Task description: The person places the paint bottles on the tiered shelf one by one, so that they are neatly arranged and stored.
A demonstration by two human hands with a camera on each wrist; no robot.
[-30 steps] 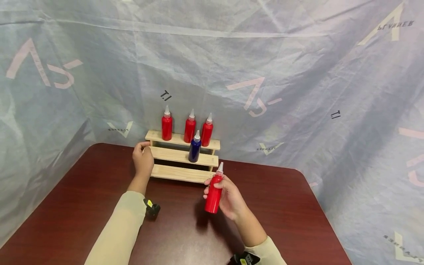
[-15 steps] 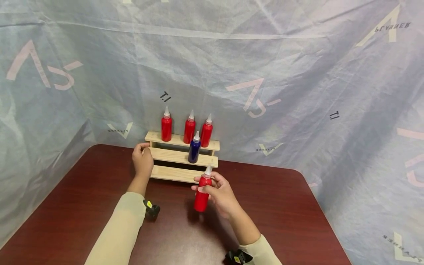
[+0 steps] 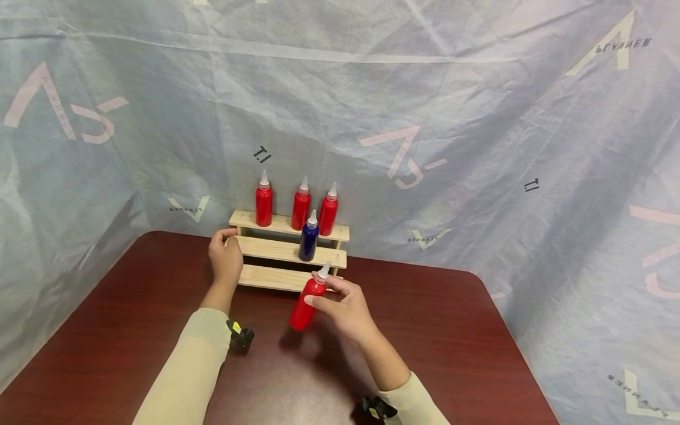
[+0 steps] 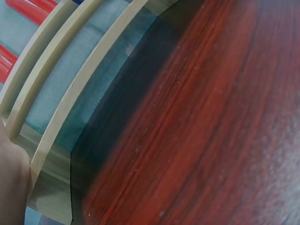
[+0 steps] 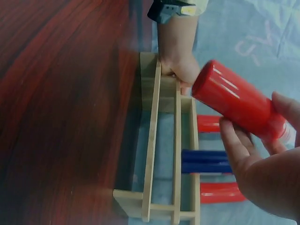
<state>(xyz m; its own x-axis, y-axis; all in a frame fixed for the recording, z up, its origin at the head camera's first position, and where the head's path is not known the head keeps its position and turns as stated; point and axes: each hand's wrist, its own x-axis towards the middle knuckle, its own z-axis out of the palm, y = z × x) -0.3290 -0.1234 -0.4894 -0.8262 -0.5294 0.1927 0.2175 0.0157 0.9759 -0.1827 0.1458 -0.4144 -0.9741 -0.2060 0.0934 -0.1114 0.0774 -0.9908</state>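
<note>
My right hand [image 3: 347, 310] holds a red squeeze bottle [image 3: 305, 307] with a pointed white nozzle between thumb and fingers. The bottle is tilted in the air in front of the rack, nozzle up to the right. At the left end of the three-tier wooden rack [image 3: 271, 276], my left hand [image 3: 226, 260] grips the side with curled fingers; some fingertips are hidden behind the wood. Three red bottles stand upright on the top tier: one at left [image 3: 264, 206], two toward the right. A dark blue bottle [image 3: 308, 243] stands on the middle tier, right of centre.
The rack sits at the back of a dark red-brown wooden table [image 3: 425, 330]. A grey printed sheet [image 3: 478, 147] hangs close behind it and along both sides. Black cameras are strapped at both wrists.
My right hand has carried the red bottle leftward, and the bottle has tilted further, its base swinging left. My left hand stays at the rack's end. The rack and its bottles stand as before.
</note>
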